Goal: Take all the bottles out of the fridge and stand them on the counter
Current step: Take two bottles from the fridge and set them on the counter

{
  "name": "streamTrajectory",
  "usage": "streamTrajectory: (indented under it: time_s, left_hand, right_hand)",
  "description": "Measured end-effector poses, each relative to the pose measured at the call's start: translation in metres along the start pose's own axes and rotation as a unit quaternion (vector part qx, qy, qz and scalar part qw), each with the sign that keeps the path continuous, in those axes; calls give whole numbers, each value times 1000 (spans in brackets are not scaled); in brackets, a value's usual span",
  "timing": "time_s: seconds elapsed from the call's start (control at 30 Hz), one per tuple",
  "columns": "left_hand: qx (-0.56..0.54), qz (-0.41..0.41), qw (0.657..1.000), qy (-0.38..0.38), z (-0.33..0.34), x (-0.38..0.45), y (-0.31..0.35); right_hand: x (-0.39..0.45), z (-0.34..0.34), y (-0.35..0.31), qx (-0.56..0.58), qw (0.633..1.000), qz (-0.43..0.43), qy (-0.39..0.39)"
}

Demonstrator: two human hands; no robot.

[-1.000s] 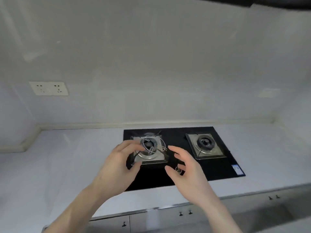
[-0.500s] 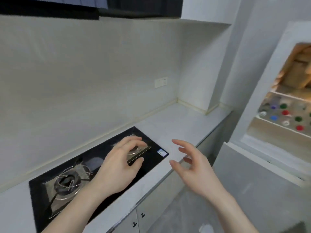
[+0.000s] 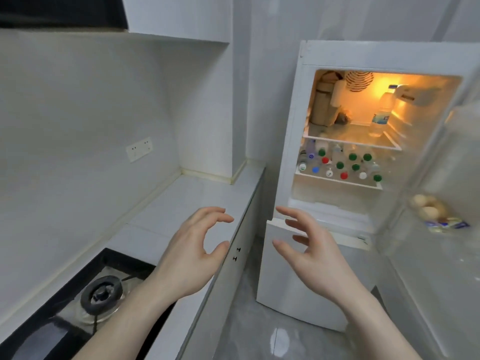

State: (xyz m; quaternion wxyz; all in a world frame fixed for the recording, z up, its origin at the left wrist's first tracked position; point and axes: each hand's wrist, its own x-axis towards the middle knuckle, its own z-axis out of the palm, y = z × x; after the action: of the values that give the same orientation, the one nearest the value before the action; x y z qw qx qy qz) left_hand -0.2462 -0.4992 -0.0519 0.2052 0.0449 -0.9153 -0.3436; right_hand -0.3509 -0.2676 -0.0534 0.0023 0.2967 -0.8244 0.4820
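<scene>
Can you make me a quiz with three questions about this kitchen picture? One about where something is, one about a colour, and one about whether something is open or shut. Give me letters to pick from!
1. Where do the many small bottles with coloured caps stand?
A. on the counter
B. on the fridge's lower shelf
C. on the stove

2. Which cap colour shows most often among them?
A. green
B. blue
C. red

3. How is the fridge door?
A. shut
B. taken off
C. swung open

Answers:
1 B, they crowd the shelf under the one with the tall bottle, while the counter holds none.
2 A, green caps outnumber the red and blue ones.
3 C, the lit inside of the fridge shows and the door stands out to the right. The left hand and right hand hold nothing.
</scene>
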Motion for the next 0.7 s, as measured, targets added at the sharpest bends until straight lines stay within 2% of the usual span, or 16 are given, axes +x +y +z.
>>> streamTrajectory:
  time_s: [0.33,0.7]
  left_hand:
    - [-11,74,996,-56,2,126,-37]
    - [-47,143,981,-123,48,221,-35]
  right_hand:
    - [88,-9,9,-33,994,38,96]
    - [123,-38,41,-43,978,90,182]
